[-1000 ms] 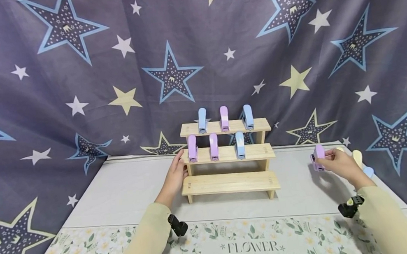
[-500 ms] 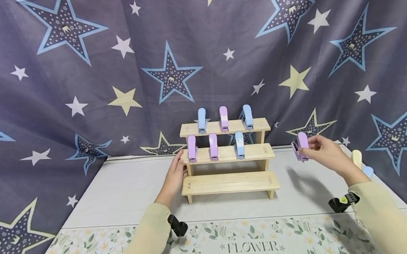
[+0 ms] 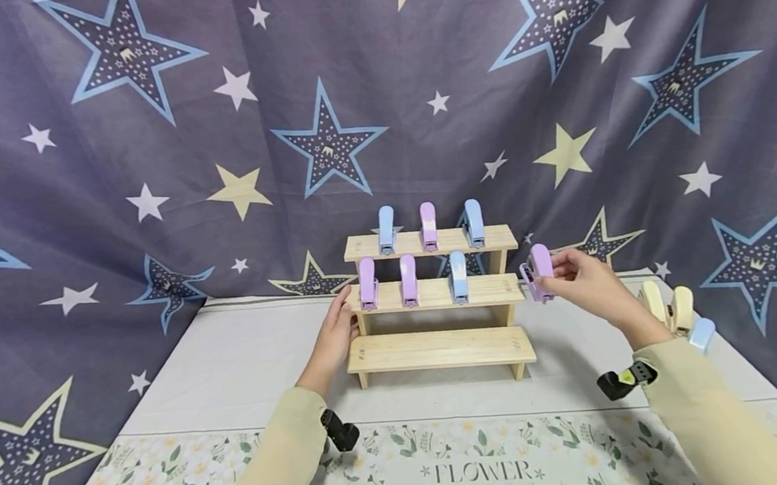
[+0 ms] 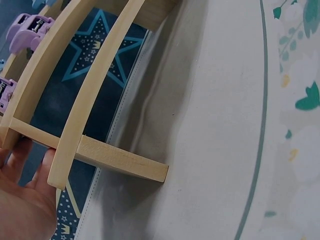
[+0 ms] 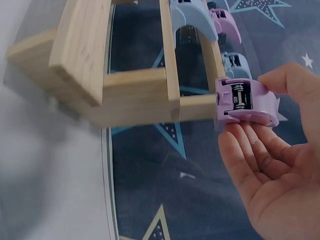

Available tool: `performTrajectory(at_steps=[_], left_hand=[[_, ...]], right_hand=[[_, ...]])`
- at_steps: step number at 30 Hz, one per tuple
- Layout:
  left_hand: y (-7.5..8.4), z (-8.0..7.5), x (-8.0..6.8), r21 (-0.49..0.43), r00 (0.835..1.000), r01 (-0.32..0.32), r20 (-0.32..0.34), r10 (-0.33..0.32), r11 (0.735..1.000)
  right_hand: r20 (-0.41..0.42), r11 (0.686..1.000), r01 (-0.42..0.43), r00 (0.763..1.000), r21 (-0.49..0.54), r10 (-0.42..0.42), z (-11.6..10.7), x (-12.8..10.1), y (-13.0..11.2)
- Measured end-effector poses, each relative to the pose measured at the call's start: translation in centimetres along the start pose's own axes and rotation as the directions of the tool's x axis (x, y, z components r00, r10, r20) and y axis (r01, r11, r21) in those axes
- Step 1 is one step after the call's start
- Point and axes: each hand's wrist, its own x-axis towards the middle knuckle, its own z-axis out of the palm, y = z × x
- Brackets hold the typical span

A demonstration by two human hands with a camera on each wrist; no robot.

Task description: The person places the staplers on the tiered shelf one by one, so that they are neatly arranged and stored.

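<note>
My right hand [image 3: 595, 288] pinches a small purple stapler [image 3: 542, 270] between thumb and fingers, just off the right end of the middle tier. In the right wrist view the held stapler [image 5: 247, 102] shows its black spring, and it overlaps the wood behind; contact cannot be told. My left hand [image 3: 331, 343] holds the left side of the three-tier wooden rack [image 3: 440, 348], its fingers [image 4: 17, 157] partly hidden by the wood. On the middle tier stand two purple staplers [image 3: 408, 280] and a blue stapler [image 3: 458, 276].
The top tier carries a purple stapler [image 3: 428, 226] between two blue staplers [image 3: 386, 231]. Two cream staplers [image 3: 682, 310] and a blue one [image 3: 701, 334] lie at the table's right. A flowered mat [image 3: 480, 438] covers the front; a star-patterned curtain [image 3: 369, 55] hangs behind.
My right hand has carried the purple stapler left and upward, from near the cream staplers to beside the rack's middle tier. My left hand has stayed on the rack.
</note>
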Motion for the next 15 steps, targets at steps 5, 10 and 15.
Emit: performTrajectory(at_steps=[5, 10, 15], left_hand=[[0.0, 0.1, 0.1, 0.007, 1.000, 0.001, -0.006, -0.001, 1.000], [0.0, 0.1, 0.1, 0.008, 1.000, 0.013, -0.005, -0.013, 1.000], [0.2, 0.1, -0.1, -0.009, 1.000, 0.003, 0.003, -0.003, 1.000]], right_hand=[[0.001, 1.000, 0.005, 1.000, 0.030, -0.005, 1.3, 0.6, -0.4], [0.005, 0.997, -0.002, 1.000, 0.075, 0.001, 2.6, 1.1, -0.6], [0.003, 0.996, -0.020, 1.000, 0.087, 0.020, 3.6, 1.6, -0.6]])
